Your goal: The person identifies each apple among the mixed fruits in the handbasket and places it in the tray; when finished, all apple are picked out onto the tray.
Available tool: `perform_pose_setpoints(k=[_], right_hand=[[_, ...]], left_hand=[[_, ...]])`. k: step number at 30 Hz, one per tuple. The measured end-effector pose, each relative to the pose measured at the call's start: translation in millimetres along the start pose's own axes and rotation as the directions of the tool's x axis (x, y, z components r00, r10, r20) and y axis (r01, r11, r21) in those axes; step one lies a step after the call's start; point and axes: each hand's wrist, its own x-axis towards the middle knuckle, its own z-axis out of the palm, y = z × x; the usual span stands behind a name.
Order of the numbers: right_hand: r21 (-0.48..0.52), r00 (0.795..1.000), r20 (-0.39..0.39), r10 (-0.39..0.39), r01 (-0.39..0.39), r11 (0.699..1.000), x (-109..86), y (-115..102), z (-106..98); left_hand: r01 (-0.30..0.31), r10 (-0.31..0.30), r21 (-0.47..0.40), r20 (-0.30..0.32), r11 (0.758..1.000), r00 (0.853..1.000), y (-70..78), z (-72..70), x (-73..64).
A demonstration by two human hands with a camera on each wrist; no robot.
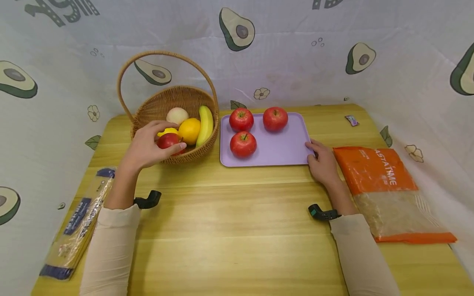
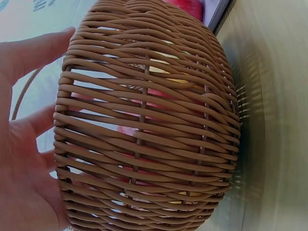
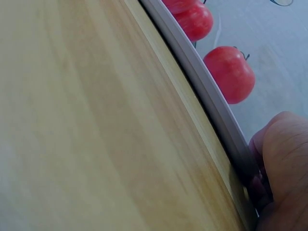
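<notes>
My left hand reaches over the rim of a wicker basket, thumb and fingers spread wide around a dark red fruit. A yellow fruit shows between the index finger and the red one. In the left wrist view the woven wall partly hides the fingers. At the right end of a lilac tray, my right hand grips the rim. Three red apples lie on the tray: a back left apple, a back right apple and a front apple.
The basket also holds an orange, a banana and a pale round fruit; its tall handle arches above. An orange bag lies right, a long clear packet left. A small wrapped sachet sits back right.
</notes>
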Motion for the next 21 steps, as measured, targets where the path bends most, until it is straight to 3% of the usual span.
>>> perform_pose_setpoints(k=[14,21], right_hand=[[-0.007,1.0,-0.004,0.001,-0.001,1.0,1.6,-2.2,0.4],[-0.003,1.0,-0.018,-0.006,0.006,1.0,0.3,-1.5,-0.3]], left_hand=[[0.016,-0.035,0.151,0.126,0.988,0.991,-4.5,-1.3,11.6],[-0.014,-0.039,0.207,0.253,0.978,0.967,-0.9,-3.8,20.6]])
